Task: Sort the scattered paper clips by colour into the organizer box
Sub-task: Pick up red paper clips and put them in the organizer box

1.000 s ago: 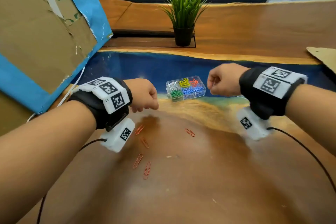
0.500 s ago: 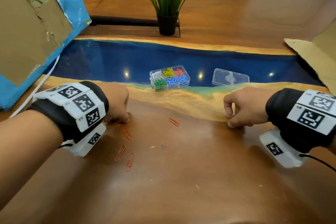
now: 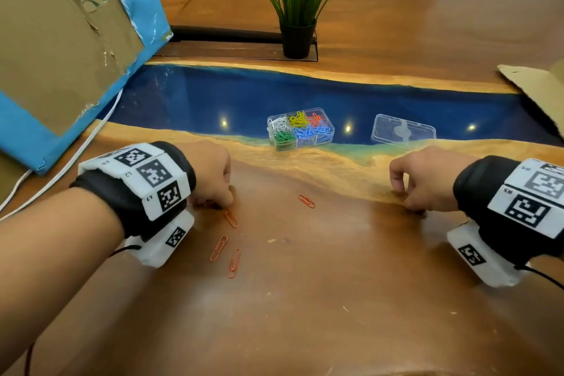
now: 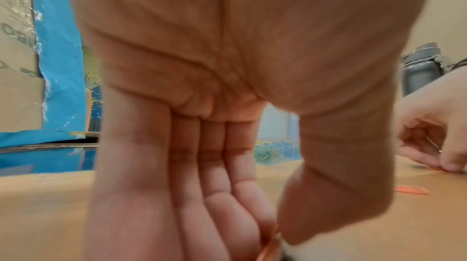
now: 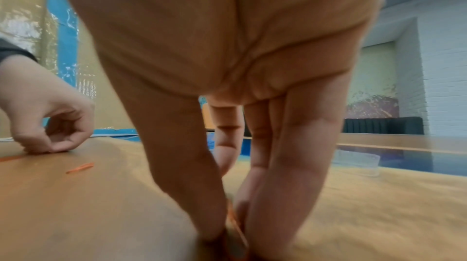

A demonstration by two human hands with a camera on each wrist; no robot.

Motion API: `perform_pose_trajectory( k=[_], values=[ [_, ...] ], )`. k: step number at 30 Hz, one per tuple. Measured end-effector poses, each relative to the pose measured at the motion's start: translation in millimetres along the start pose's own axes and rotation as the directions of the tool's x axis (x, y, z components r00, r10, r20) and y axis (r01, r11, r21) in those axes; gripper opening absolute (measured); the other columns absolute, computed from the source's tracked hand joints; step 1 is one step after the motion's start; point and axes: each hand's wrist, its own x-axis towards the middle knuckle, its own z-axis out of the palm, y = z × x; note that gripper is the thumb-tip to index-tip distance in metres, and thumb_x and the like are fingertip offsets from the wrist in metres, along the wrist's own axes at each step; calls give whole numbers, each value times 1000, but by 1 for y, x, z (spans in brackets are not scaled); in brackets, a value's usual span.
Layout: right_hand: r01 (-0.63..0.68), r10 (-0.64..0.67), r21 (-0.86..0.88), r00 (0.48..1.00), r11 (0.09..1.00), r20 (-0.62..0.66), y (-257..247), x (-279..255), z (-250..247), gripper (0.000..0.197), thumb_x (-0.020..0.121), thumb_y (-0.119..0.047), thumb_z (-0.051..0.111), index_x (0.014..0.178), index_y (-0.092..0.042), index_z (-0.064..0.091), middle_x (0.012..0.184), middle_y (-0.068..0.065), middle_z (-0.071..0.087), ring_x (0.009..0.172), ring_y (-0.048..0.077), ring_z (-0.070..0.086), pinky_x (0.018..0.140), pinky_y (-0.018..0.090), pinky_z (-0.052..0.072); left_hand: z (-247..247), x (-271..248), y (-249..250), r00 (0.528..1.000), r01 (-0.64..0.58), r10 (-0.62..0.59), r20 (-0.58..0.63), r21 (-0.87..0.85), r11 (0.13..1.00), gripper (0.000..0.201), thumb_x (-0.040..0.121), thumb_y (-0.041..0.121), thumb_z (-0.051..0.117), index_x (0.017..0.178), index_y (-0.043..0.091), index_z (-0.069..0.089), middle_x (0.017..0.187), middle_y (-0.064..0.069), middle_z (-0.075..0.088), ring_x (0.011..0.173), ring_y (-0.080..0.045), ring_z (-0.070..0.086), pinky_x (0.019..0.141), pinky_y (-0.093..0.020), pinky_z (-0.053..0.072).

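The clear organizer box point(image 3: 300, 128) stands open on the blue strip, its compartments holding white, yellow, orange, green and blue clips. Several orange paper clips lie on the brown wood: one point(image 3: 306, 201) in the middle and three point(image 3: 218, 248) near my left wrist. My left hand point(image 3: 219, 203) is down on the table, thumb and forefinger pinching an orange clip point(image 4: 271, 245). My right hand point(image 3: 412, 209) is down on the table at the right, thumb and fingers pinching another orange clip point(image 5: 233, 223). Both fingertips touch the wood.
The box's clear lid point(image 3: 403, 133) lies right of the box. A potted plant point(image 3: 297, 9) stands at the back. A blue-edged cardboard box point(image 3: 61, 49) leans at the left, a cardboard flap point(image 3: 537, 85) lies at the right, and a white cable point(image 3: 76, 149) runs along the left.
Both hands have dropped from in front of the organizer box to the tabletop. The right hand moved right and nearer to me. Each now pinches a clip on the wood.
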Motion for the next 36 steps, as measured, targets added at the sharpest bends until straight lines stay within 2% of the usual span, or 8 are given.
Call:
perform_pose_trajectory(
  k=[7, 12, 17, 22, 25, 28, 31, 36],
  values=[
    [41, -41, -6, 999, 999, 32, -6, 1, 3, 20, 79, -13, 65, 78, -27, 51, 79, -5, 58, 71, 12, 52, 57, 20, 41, 2, -4, -3, 995, -57, 53, -87, -41, 998, 11, 79, 27, 63, 74, 18, 59, 65, 4, 63, 58, -10, 57, 55, -20, 44],
    [182, -192, 136, 979, 974, 65, -18, 6, -1, 17, 80, -11, 62, 84, -27, 62, 71, -10, 57, 66, 6, 52, 63, 18, 43, 6, -9, -12, 981, -152, 111, -158, -273, 950, 8, 86, 15, 57, 79, 15, 52, 75, -7, 71, 69, -23, 70, 63, -30, 58],
    [206, -360, 700, 930, 684, 78, -39, 12, -8, 25, 83, 12, 52, 82, -8, 67, 61, -2, 63, 49, 8, 59, 55, 14, 52, 14, -13, -20, 986, -168, 140, -93, -483, 859, 13, 92, 7, 42, 89, 15, 52, 67, -4, 66, 55, -18, 59, 58, -32, 53],
    [67, -377, 886, 918, 458, 125, -74, 24, -7, 30, 89, 8, 32, 77, -11, 53, 63, 7, 50, 52, 16, 50, 44, 19, 48, 18, -17, -26, 989, -147, 112, -98, -517, 843, 16, 94, 12, 37, 89, 14, 52, 62, -1, 61, 50, -15, 53, 50, -27, 48],
    [164, -324, 759, 944, 631, 66, -95, 27, -8, 18, 89, -8, 40, 77, -14, 52, 65, 3, 46, 55, 17, 45, 47, 21, 42, 18, -19, -27, 984, -140, 86, -159, -367, 920, 12, 92, 19, 45, 92, 15, 57, 67, 2, 60, 56, -13, 55, 52, -23, 48],
    [349, -336, 249, 937, 903, -93, -106, 26, -4, 12, 84, -27, 55, 78, -18, 60, 79, 1, 62, 74, 19, 58, 68, 28, 50, 16, -21, -21, 967, -189, 144, -209, -210, 959, 8, 87, 23, 56, 91, 18, 60, 71, 5, 61, 64, -11, 57, 59, -22, 49],
    [313, -311, -3, 944, 950, -108, -111, 21, 1, 19, 83, -27, 56, 91, -12, 66, 94, 5, 68, 90, 25, 64, 76, 29, 52, 16, -18, -8, 945, -264, 251, -209, -40, 964, 15, 83, 30, 62, 95, 21, 62, 73, 10, 55, 73, -11, 53, 71, -26, 47],
    [288, -289, -26, 954, 957, -79, -110, 16, 1, 16, 84, -19, 55, 94, -12, 65, 95, 6, 66, 91, 25, 63, 72, 27, 51, 15, -9, 19, 930, -311, 338, -144, 181, 933, 14, 83, 34, 63, 94, 26, 62, 67, 13, 47, 72, -10, 49, 66, -23, 40]
  ],
)
